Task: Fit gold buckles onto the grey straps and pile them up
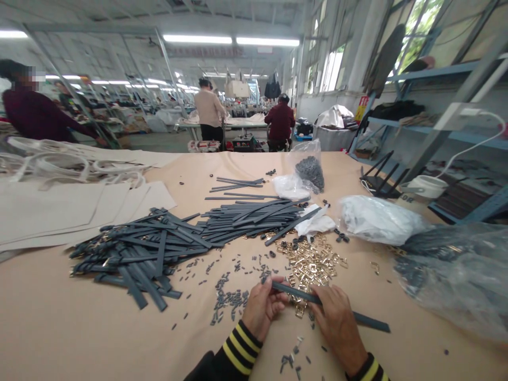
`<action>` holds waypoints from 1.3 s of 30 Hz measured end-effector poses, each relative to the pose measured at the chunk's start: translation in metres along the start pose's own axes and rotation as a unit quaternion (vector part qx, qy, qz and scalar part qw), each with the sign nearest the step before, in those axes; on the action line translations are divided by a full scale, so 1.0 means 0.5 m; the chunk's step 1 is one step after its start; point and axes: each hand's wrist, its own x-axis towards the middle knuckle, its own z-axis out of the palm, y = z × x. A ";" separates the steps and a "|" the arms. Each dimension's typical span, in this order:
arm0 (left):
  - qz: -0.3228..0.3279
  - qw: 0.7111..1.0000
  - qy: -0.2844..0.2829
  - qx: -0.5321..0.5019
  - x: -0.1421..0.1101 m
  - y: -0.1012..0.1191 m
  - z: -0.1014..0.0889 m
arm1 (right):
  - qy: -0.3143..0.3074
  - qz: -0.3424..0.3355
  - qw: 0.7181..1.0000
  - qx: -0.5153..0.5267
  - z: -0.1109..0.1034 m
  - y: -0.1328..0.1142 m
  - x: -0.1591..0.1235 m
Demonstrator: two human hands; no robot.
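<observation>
Grey strap (301, 295) pinched across both hands, left hand (264, 309) curled round one end, right hand (337, 328) clamped further along and hiding its middle; brass buckles (311, 263) just beneath, partly covered by the fingers.

A flat dark grey strap (298, 293), narrow and straight, held taut between two hands. Its near end is pinched in the left hand (262, 308), while the right hand (337, 328) grips mid-length, the free end sloping down and out past it to the right.
</observation>
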 end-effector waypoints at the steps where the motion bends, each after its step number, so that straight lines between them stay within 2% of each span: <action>1: -0.001 1.000 0.000 0.000 0.000 0.000 0.000 | -0.001 0.005 1.000 0.006 0.001 -0.001 0.000; 13: -0.012 0.999 0.030 -0.026 0.003 0.006 0.000 | 0.009 0.024 0.999 0.043 0.000 -0.007 0.004; 20: -0.010 0.999 0.022 -0.045 0.003 0.007 0.000 | 0.010 0.021 0.999 0.042 0.009 0.002 -0.001; 23: 0.004 0.999 0.010 -0.045 0.000 0.009 0.001 | 0.022 0.061 0.996 0.053 -0.017 0.007 0.007; 25: 0.003 0.999 -0.003 -0.032 -0.002 0.008 0.001 | 0.041 0.134 0.984 0.106 -0.059 0.004 0.023; 26: 0.000 1.000 -0.012 -0.021 -0.002 0.007 0.001 | 0.055 0.181 0.970 0.152 -0.086 -0.001 0.033; 28: -0.010 0.999 -0.033 0.007 -0.003 0.003 0.001 | 0.109 0.274 0.918 0.265 -0.138 -0.012 0.058; 29: -0.015 0.999 -0.047 0.022 -0.003 0.000 0.001 | 0.156 0.290 0.876 0.352 -0.159 -0.017 0.069; 31: -0.028 0.995 -0.077 0.048 -0.004 -0.006 0.002 | 0.225 0.296 0.766 0.525 -0.183 -0.025 0.087; 33: -0.045 0.991 -0.104 0.067 -0.006 -0.012 0.003 | 0.254 0.309 0.661 0.635 -0.181 -0.025 0.094; 34: -0.056 0.989 -0.116 0.072 -0.008 -0.014 0.004 | 0.258 0.326 0.623 0.663 -0.172 -0.023 0.093; 36: -0.085 0.983 -0.145 0.079 -0.013 -0.018 0.007 | 0.261 0.361 0.573 0.688 -0.148 -0.016 0.085; 39: -0.114 0.968 -0.199 0.103 -0.019 -0.021 0.010 | 0.261 0.385 0.533 0.707 -0.115 -0.006 0.068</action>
